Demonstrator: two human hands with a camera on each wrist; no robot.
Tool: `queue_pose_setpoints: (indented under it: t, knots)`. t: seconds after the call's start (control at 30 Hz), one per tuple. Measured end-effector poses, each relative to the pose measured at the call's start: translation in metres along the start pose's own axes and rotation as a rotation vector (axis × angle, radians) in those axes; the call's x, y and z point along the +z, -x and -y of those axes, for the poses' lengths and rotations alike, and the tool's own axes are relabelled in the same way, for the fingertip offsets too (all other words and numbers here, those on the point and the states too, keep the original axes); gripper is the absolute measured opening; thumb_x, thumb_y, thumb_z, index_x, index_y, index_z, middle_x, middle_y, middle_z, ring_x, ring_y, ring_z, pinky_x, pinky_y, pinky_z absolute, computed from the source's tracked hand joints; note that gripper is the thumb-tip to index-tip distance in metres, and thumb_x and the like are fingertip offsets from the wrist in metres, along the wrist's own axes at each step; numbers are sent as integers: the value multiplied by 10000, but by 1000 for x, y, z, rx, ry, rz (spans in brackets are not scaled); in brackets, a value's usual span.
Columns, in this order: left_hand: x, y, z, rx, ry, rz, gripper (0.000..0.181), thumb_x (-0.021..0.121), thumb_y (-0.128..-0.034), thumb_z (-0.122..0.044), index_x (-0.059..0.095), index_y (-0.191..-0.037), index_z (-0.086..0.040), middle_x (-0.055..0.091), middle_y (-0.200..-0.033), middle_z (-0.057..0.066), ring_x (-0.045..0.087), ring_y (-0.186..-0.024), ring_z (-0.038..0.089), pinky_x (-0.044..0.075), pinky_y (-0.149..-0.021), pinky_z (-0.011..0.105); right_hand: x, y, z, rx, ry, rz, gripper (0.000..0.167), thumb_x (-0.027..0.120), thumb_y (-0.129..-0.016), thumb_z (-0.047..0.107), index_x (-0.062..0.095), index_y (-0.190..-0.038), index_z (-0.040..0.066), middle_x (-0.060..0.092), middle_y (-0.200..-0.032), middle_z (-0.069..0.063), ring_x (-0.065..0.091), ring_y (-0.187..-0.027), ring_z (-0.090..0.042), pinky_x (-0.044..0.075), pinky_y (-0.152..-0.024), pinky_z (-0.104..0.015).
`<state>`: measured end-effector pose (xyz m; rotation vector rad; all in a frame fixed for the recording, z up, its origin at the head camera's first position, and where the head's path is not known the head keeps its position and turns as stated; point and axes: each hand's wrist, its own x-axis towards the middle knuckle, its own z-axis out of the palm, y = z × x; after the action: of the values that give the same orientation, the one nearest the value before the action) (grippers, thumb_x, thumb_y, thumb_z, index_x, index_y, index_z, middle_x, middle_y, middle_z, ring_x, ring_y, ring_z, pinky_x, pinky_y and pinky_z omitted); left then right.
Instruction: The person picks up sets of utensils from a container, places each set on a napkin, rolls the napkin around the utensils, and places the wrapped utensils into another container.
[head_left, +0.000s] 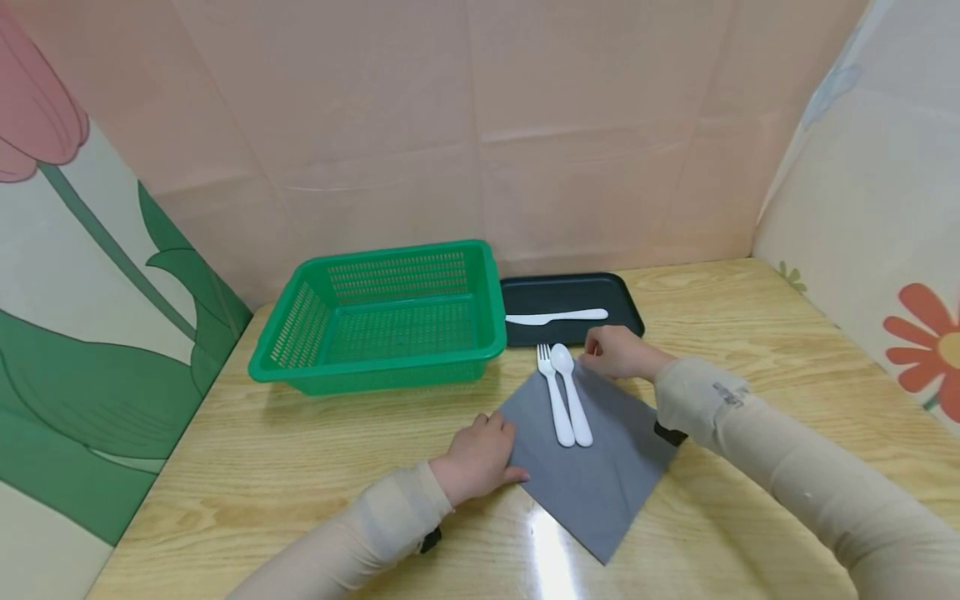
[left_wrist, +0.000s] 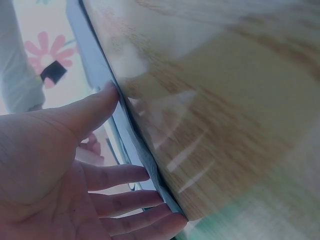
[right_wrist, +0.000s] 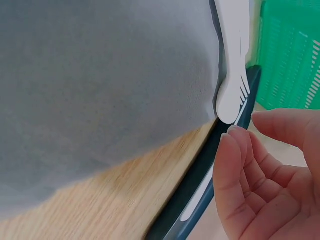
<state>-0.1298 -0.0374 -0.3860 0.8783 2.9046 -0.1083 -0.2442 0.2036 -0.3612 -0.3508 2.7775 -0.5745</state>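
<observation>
A grey napkin (head_left: 600, 492) lies turned cornerwise on the table. On its upper part lie a white fork (head_left: 556, 396) and a white spoon (head_left: 573, 400), side by side, heads toward the back. My left hand (head_left: 478, 457) rests at the napkin's left edge; in the left wrist view its fairly straight fingertips (left_wrist: 172, 222) touch that edge. Beside the spoon's head is my right hand (head_left: 618, 352), at the napkin's far corner. Its fingers are loosely bent, and the right wrist view shows a gap between thumb and fingertips with nothing held.
Behind the napkin, a black tray (head_left: 562, 292) holds a white knife (head_left: 562, 317). A green basket (head_left: 405, 364) stands left of the tray, its right side close against it. A wall closes off the back of the wooden table (head_left: 300, 467).
</observation>
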Motion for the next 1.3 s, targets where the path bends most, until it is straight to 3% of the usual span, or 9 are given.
queue_pose_setpoints:
  t: [0.5,0.77,1.0,1.3]
  knots:
    - [-1,0,0,2,0,4,549,598,-830,-550,588,-1055,-50,584,-1002,71,538,-871,165,501,-647,262,-4,-6,-3,-59,36,-73,194,587,-881,176,593,-902,-17,609,-753,-96,530,-607,-151,435,-549,-254]
    - [-1,0,0,0,-1,8,550,600,-828,-550,589,-1054,-49,584,-1002,71,538,-871,165,501,-648,265,-7,-11,-3,-60,59,-116,178,597,-878,172,581,-888,-5,594,-754,-93,514,-677,-189,431,-626,-297]
    - [-1,0,0,2,-13,7,562,593,-830,-557,588,-1064,-46,585,-997,70,539,-866,162,501,-649,258,-9,-13,-3,-57,41,-137,176,588,-884,161,571,-900,-14,589,-775,-111,511,-675,-195,430,-617,-296]
    - [-1,-1,0,3,-12,10,556,591,-833,-554,589,-1059,-46,582,-991,72,539,-863,161,500,-642,258,-10,-20,-9,-87,50,-222,153,605,-866,121,575,-906,-23,630,-819,-152,562,-701,-215,477,-670,-363]
